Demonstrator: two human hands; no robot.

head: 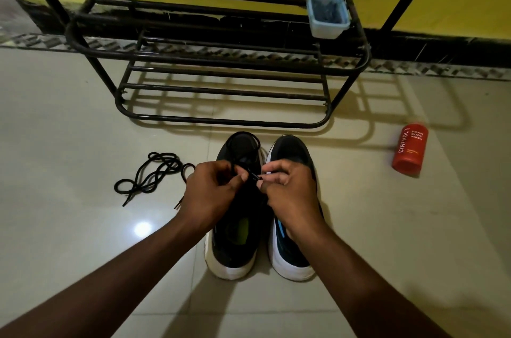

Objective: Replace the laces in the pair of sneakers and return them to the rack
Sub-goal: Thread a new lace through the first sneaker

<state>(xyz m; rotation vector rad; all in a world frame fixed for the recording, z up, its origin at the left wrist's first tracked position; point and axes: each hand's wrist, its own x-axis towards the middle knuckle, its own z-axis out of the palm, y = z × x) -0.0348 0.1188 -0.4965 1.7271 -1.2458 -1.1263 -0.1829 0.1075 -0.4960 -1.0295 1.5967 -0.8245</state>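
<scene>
Two sneakers side by side on floor (pixel 83 144) before one rack (pixel 221 122): left sneaker (pixel 235 249), right sneaker (pixel 293 257). Two laces: loose lace (pixel 149 177) coiled on floor at left; threaded lace (pixel 253 176) over left sneaker, pinched in narrow grip by left hand (pixel 210 191) and right hand (pixel 290 191). One red bottle (pixel 409 149), one blue tub (pixel 327 18).

The left sneaker (pixel 235 254) and right sneaker (pixel 293 149), both black with white soles, are standing side by side on the floor, toes facing the black metal rack (pixel 221 122). 1 loose black lace (pixel 159 173) is lying tangled left of them; a 2nd lace (pixel 257 140) is looping over the left sneaker's toe.
</scene>
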